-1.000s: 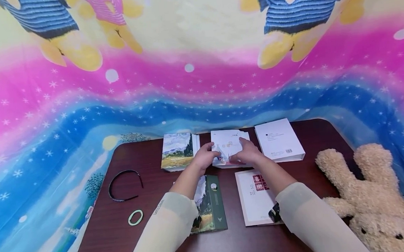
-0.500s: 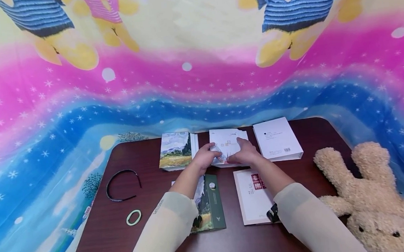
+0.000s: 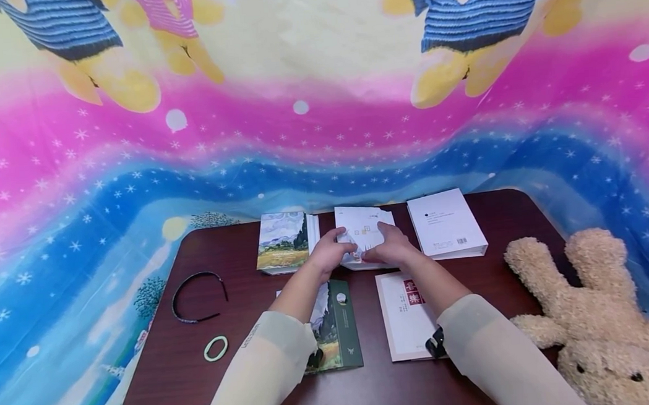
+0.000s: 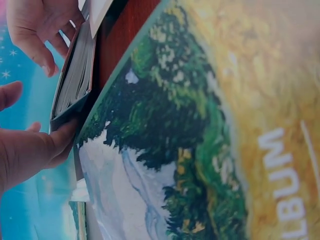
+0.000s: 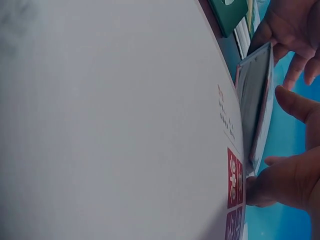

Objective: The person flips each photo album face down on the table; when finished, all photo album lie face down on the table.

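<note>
In the head view, a white book (image 3: 353, 219) with small printed pictures lies at the back middle of the table. My left hand (image 3: 329, 252) is at its left side and my right hand (image 3: 395, 244) at its right, fingers along the edges and thumbs spread over the front. The left wrist view shows the page block (image 4: 75, 75) between both hands, the left thumb raised off it. Below my left forearm lies a painted album with a green spine (image 3: 345, 325); under my right forearm is a white book with red characters (image 3: 399, 322), partly covered.
A landscape-covered book (image 3: 282, 242) stands left of the middle one, a plain white book (image 3: 448, 226) to its right. A black headband (image 3: 180, 298) and a green ring (image 3: 216, 349) lie on the left of the table (image 3: 162, 379). A plush bear (image 3: 599, 316) occupies the right edge.
The middle book's right edge and my right hand have shifted slightly left, widening the gap to the plain white book. My left hand has stayed nearly in place.
</note>
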`<state>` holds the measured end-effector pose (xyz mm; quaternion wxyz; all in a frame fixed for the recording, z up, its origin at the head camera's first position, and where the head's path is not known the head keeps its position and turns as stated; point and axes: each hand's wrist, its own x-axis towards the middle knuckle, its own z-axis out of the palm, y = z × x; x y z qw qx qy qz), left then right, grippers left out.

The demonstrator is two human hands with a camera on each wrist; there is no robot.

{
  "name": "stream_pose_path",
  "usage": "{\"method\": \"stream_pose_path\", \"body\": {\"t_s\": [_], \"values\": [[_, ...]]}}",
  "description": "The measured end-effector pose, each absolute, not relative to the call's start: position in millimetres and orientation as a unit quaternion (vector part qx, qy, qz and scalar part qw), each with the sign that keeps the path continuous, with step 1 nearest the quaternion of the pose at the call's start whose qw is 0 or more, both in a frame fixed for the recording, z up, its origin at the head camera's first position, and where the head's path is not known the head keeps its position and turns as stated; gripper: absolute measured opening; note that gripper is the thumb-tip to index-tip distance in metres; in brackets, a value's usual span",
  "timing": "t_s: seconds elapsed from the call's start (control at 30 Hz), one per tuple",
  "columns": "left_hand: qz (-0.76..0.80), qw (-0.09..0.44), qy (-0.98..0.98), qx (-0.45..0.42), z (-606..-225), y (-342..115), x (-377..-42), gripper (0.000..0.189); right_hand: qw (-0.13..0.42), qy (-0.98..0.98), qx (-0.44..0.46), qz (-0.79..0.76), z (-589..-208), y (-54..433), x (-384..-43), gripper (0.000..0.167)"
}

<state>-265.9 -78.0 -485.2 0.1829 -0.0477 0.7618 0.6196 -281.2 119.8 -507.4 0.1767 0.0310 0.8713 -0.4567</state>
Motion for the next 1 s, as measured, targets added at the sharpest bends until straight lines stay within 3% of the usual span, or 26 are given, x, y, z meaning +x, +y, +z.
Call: {"method": "stream_pose_path", "body": {"t_s": [0.4, 1.0], "values": [[0.66, 0.142, 0.737, -0.036, -480.1, -74.1, -264.6, 0.084, 0.192, 0.834, 0.026, -0.517, -505.7, 125.3, -282.8, 0.104], [0.738, 0.095, 0.667, -0.044, -483.0, -73.5, -263.5, 0.075, 0.223, 0.777, 0.037, -0.587, -501.6, 129.8, -280.2, 0.101]]}}
